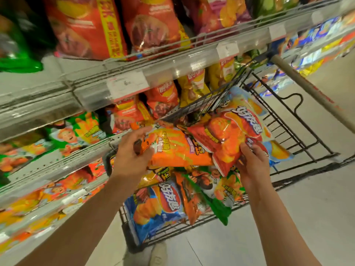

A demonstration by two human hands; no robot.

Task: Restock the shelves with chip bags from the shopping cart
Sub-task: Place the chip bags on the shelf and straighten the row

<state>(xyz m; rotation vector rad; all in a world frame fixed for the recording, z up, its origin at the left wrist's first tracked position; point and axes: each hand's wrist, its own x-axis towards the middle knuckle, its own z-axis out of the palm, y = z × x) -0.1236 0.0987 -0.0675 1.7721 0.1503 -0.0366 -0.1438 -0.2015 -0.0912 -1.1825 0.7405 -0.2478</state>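
Over the cart (288, 120) we grip 2 bags: left hand (132, 150) pinches orange bag (178, 148), right hand (251, 162) clutches red bag (230, 135). Light, puffy, crushable, probably slick; hold edges.

Left hand (132, 150) and right hand (253, 166) extended forward, fingers curled in grips, forearms bare

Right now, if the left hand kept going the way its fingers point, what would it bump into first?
The left hand already grips an orange chip bag. Its fingers point up and right, so beyond that bag it would probably meet the cart's wire side, though depth is hard to judge.
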